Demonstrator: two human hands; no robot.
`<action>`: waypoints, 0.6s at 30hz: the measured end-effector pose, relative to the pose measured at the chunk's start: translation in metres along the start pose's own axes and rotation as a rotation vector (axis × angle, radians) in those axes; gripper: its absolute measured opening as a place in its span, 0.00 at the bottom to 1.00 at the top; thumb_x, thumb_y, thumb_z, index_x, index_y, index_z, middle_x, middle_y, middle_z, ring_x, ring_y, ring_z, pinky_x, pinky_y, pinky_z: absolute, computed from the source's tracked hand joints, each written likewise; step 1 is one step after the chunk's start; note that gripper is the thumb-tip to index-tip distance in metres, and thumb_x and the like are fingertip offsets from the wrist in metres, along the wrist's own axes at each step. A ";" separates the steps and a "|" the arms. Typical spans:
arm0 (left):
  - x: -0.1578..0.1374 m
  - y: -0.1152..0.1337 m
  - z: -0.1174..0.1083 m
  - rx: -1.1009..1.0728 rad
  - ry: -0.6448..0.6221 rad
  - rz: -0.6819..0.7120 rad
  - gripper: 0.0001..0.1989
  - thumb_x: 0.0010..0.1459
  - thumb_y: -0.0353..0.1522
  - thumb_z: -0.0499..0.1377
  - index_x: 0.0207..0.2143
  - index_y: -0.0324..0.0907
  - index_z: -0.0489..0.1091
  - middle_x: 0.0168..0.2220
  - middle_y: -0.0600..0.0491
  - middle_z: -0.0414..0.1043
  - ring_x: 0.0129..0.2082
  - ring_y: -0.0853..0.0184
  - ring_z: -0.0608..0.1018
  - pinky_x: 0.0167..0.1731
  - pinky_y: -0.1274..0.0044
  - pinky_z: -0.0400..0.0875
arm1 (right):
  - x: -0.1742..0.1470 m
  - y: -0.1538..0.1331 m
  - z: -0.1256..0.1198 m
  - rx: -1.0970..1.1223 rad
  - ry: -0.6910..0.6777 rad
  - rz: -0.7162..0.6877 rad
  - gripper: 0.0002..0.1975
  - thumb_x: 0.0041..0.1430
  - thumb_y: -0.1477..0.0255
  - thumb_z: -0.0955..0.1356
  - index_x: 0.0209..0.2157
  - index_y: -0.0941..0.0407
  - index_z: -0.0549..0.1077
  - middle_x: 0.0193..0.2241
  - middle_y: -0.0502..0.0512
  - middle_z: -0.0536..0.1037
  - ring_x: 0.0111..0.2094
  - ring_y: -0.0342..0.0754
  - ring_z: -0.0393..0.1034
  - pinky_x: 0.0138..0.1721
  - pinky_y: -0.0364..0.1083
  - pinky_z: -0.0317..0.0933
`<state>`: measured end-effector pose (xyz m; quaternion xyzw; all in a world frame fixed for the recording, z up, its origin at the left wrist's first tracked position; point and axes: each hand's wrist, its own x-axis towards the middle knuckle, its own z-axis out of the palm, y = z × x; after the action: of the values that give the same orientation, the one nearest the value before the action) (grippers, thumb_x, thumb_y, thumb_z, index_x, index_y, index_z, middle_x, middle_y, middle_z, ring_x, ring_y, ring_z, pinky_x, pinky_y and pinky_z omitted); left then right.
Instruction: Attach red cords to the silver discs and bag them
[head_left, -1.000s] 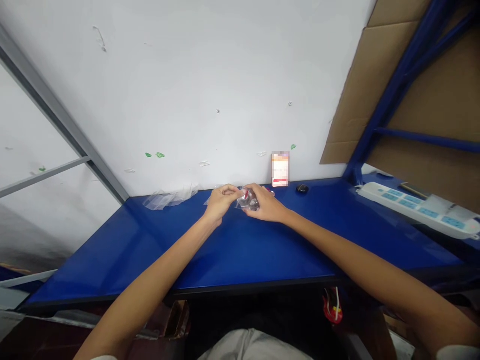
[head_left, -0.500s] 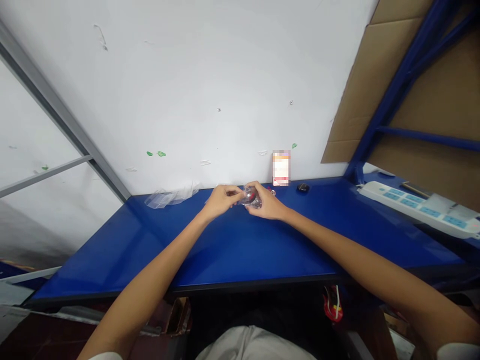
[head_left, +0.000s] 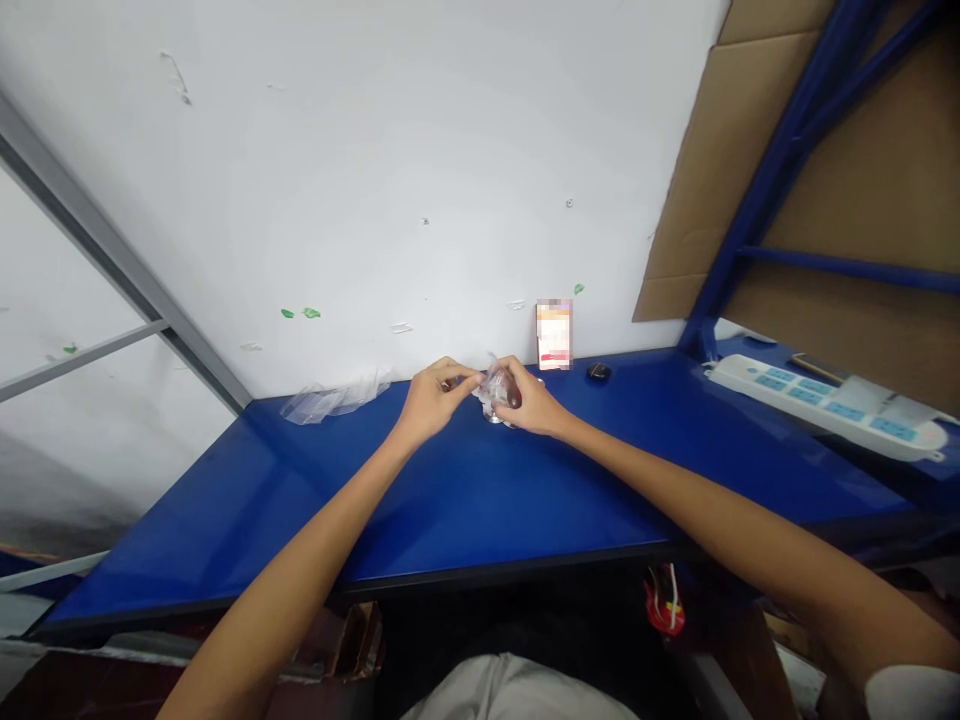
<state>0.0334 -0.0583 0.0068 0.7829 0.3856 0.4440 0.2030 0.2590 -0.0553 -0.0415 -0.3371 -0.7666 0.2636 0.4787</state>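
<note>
Above the far part of the blue tabletop (head_left: 450,500), both my hands are at a small dark, reddish, shiny object (head_left: 514,392) in crinkled transparent plastic wrapping (head_left: 489,388). My right hand (head_left: 534,402) is curled round the object from the right. On the other side, my left hand (head_left: 439,402) has thumb and forefinger pinched together at the wrapping's left edge. The object's exact kind cannot be made out, since fingers and film cover part of it.
Loose transparent plastic bags (head_left: 334,397) lie at the back left. A phone-like upright item (head_left: 554,336) leans on the wall, with a small black object (head_left: 598,371) beside it. On the right is a white power strip (head_left: 825,402). A blue frame (head_left: 765,190) rises behind.
My left hand has drawn slightly left, and more whitish film shows between the hands. The object has turned a little in my right hand. The whole view has shifted slightly.
</note>
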 end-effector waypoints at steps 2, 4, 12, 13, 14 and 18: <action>0.002 -0.008 -0.001 0.043 0.025 0.016 0.15 0.70 0.44 0.62 0.43 0.46 0.85 0.40 0.51 0.81 0.36 0.64 0.78 0.38 0.74 0.72 | 0.003 0.002 0.000 0.263 0.051 0.079 0.23 0.54 0.70 0.74 0.51 0.50 0.68 0.32 0.45 0.67 0.31 0.46 0.61 0.33 0.45 0.56; 0.002 -0.021 0.002 0.108 -0.017 0.032 0.12 0.70 0.40 0.61 0.44 0.45 0.83 0.41 0.51 0.81 0.37 0.63 0.79 0.41 0.72 0.73 | 0.008 0.005 -0.001 0.559 0.107 0.151 0.21 0.55 0.67 0.74 0.50 0.51 0.69 0.31 0.45 0.65 0.30 0.45 0.59 0.31 0.44 0.54; -0.010 -0.059 0.040 0.358 -0.337 0.292 0.12 0.69 0.36 0.64 0.53 0.45 0.78 0.52 0.45 0.76 0.53 0.54 0.78 0.56 0.62 0.73 | 0.010 0.013 -0.003 0.863 0.035 0.299 0.18 0.51 0.68 0.76 0.44 0.55 0.76 0.29 0.47 0.69 0.30 0.45 0.62 0.31 0.45 0.57; -0.010 -0.058 0.042 0.363 -0.319 0.297 0.10 0.70 0.35 0.63 0.51 0.45 0.79 0.50 0.45 0.76 0.52 0.55 0.78 0.56 0.62 0.73 | 0.010 0.013 -0.004 0.823 0.024 0.297 0.19 0.51 0.67 0.77 0.45 0.55 0.77 0.29 0.48 0.70 0.30 0.45 0.64 0.32 0.45 0.58; -0.009 -0.057 0.043 0.354 -0.304 0.298 0.08 0.70 0.35 0.62 0.48 0.45 0.79 0.49 0.46 0.76 0.51 0.56 0.78 0.55 0.63 0.73 | 0.010 0.013 -0.004 0.786 0.014 0.294 0.19 0.51 0.67 0.77 0.45 0.55 0.78 0.30 0.48 0.71 0.30 0.45 0.65 0.33 0.45 0.59; -0.009 -0.050 0.041 0.228 -0.274 0.270 0.05 0.69 0.35 0.63 0.41 0.46 0.79 0.50 0.48 0.75 0.50 0.58 0.79 0.54 0.65 0.74 | 0.009 0.010 -0.007 0.769 -0.015 0.336 0.20 0.54 0.67 0.77 0.49 0.55 0.80 0.35 0.51 0.77 0.35 0.48 0.71 0.38 0.47 0.65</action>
<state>0.0441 -0.0334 -0.0525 0.8983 0.2937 0.3104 0.1025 0.2652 -0.0411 -0.0406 -0.2525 -0.5500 0.6074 0.5145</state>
